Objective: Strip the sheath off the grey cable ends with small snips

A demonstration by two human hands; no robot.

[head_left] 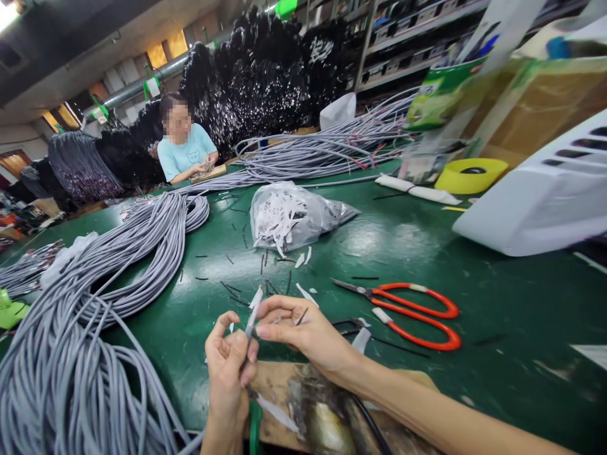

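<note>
My left hand [230, 357] is closed around a grey cable [249, 330] whose end points up and away from me. A white strip [257, 299] covers the cable's tip. My right hand [303, 332] comes in from the right, thumb and fingers pinched at the strip beside the cable. A thin dark piece [301, 316] sticks out between its fingers. Below the hands lies a worn brown board [275, 379] with a dark, stained metal piece [327, 417] on it. Red-handled scissors [415, 315] rest on the green table to the right, blades pointing left.
Coiled grey cables [142, 253] fill the left side. A clear bag of white scraps [289, 218] stands ahead, with dark offcuts [232, 291] around it. A white plastic bin [535, 196] and yellow tape roll [472, 179] are at right. Across the table sits a person [184, 151].
</note>
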